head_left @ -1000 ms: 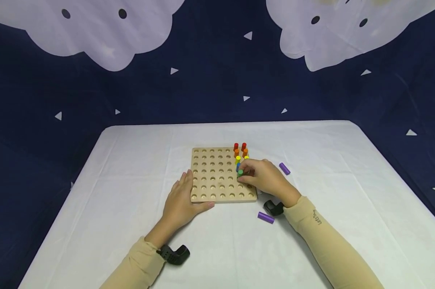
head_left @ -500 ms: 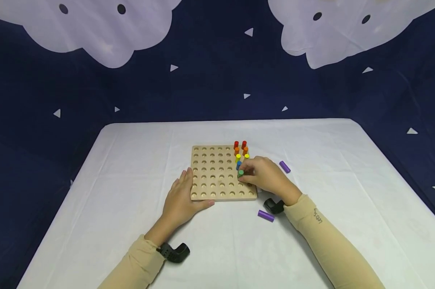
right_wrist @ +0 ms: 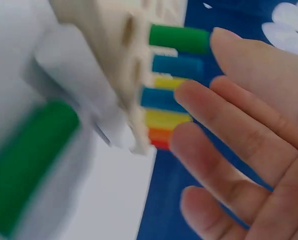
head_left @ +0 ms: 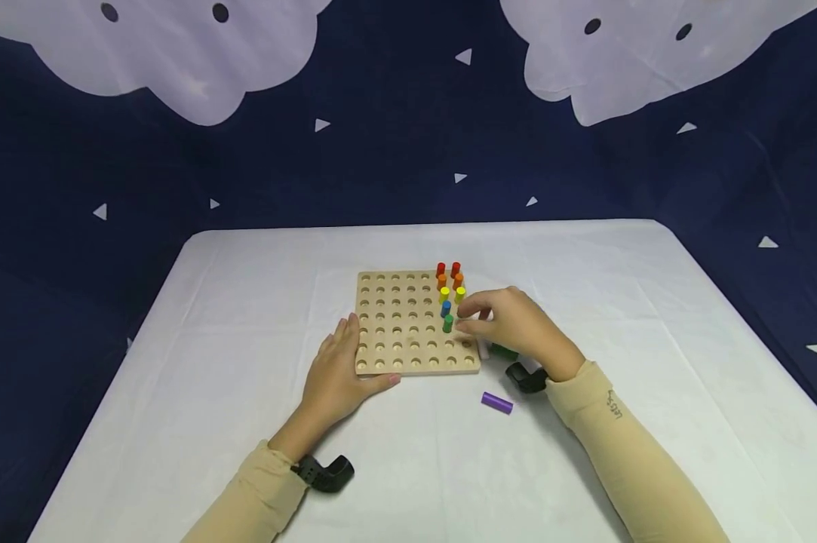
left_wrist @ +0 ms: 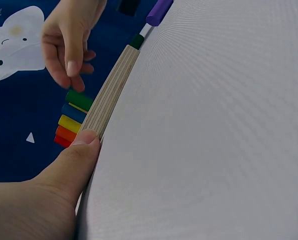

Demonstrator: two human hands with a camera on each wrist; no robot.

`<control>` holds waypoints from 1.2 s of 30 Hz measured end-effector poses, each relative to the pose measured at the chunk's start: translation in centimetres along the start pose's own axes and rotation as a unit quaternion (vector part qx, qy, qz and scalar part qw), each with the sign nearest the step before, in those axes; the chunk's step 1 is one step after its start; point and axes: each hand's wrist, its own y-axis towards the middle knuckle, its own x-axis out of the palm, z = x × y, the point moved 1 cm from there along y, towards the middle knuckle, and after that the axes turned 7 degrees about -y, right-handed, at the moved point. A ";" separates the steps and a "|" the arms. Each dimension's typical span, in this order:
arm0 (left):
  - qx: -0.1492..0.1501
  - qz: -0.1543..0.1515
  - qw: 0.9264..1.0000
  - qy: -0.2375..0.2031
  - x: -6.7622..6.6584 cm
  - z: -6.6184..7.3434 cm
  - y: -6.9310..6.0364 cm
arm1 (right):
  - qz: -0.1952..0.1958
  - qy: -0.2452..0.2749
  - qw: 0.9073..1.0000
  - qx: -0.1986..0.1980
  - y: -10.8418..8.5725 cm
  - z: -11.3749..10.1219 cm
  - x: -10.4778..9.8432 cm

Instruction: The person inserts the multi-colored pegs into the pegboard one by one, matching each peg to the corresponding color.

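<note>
Since the earlier frame, our right hand has drawn off toward 3 o'clock, and the green cylindrical peg, apparently wooden, has been left standing upright in its hole. Directions are clock positions about this peg in the head view.

Finger position: our right thumb and index tips are parted and hold nothing. They point at the peg from 3 o'clock, with a narrow gap between thumb tip and peg; the right-wrist view lines the thumb up with the peg's top end.

Release, as we judge it: keep the tips spread wider than the peg and withdraw level toward 3 o'clock. Avoid the blue cylindrical peg, just beside at 12 o'clock, which a lifted index finger could knock. Check that the peg stands plumb and seated; we cannot tell its depth.

Board: our square wooden pegboard lies flat. At 8 o'clock our left hand steadies its near corner, fingers extended along the left edge, thumb against the near edge. Maintain this bracing.

Loose stock: a green cylinder lies at 4 o'clock, partly covered by our right hand; a purple cylinder lies at 5 o'clock.
</note>
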 end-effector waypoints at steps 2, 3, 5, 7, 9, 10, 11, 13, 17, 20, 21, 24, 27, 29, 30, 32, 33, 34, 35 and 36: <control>-0.001 0.001 1.000 0.002 -0.1 -0.1 0.2 | -0.008 -0.013 1.000 0.012 -0.2 0.1 -1.0; -0.002 0.001 1.000 0.002 -0.2 0.0 0.3 | -0.018 -0.021 0.999 0.018 -0.3 0.2 -1.4; -0.001 0.001 1.000 0.001 -0.3 0.0 0.4 | -0.046 -0.038 0.998 0.032 -0.5 0.7 -2.1; -0.002 0.002 1.000 0.002 -0.3 0.0 0.3 | -0.081 -0.051 0.994 0.047 -0.9 1.1 -2.5; -0.004 -0.001 1.000 0.000 -0.2 0.0 0.0 | -0.117 -0.065 0.989 0.062 -1.4 1.5 -2.4; -0.005 -0.003 1.000 0.000 -0.1 0.0 -0.1 | -0.130 -0.071 0.986 0.070 -1.7 1.6 -2.4; -0.006 -0.005 1.000 -0.001 0.0 0.0 -0.2 | -0.141 -0.079 0.984 0.076 -1.9 1.7 -2.2; -0.009 -0.010 1.000 -0.004 0.2 0.0 -0.4 | -0.152 -0.092 0.981 0.083 -2.3 1.8 -1.9; -0.006 -0.012 1.000 -0.008 0.4 0.0 -0.5 | -0.146 -0.114 0.980 0.076 -2.8 2.1 -1.3; -0.005 -0.013 1.000 -0.008 0.5 0.1 -0.5 | -0.137 -0.125 0.980 0.072 -3.2 2.4 -0.9; -0.004 -0.012 1.000 -0.008 0.5 0.1 -0.5 | -0.134 -0.127 0.980 0.071 -3.3 2.5 -0.8; -0.006 -0.012 1.000 -0.007 0.4 0.1 -0.5 | -0.125 -0.127 0.982 0.064 -3.7 2.8 -0.5; -0.007 -0.012 1.000 -0.006 0.4 0.1 -0.4 | -0.115 -0.126 0.984 0.059 -4.0 3.1 -0.3; -0.006 -0.010 1.000 -0.005 0.3 0.1 -0.3 | -0.106 -0.127 0.985 0.052 -4.1 3.2 -0.2; -0.006 -0.008 1.000 -0.004 0.3 0.1 -0.3 | -0.101 -0.131 0.985 0.045 -4.0 3.3 -0.2; -0.003 -0.003 1.000 -0.002 0.2 0.1 -0.3 | -0.092 -0.135 0.986 0.034 -3.9 3.3 -0.1; -0.002 -0.001 1.000 -0.001 0.1 0.0 -0.2 | -0.088 -0.137 0.986 0.029 -3.8 3.3 0.0; -0.001 0.001 1.000 0.000 0.1 0.0 -0.2 | -0.085 -0.137 0.987 0.025 -3.7 3.4 0.0; -0.003 0.001 1.000 0.000 0.0 0.0 -0.2 | -0.084 -0.136 0.987 0.021 -3.7 3.4 0.1; -0.002 0.001 1.000 0.000 0.0 0.0 -0.2 | -0.085 -0.135 0.987 0.021 -3.7 3.5 0.1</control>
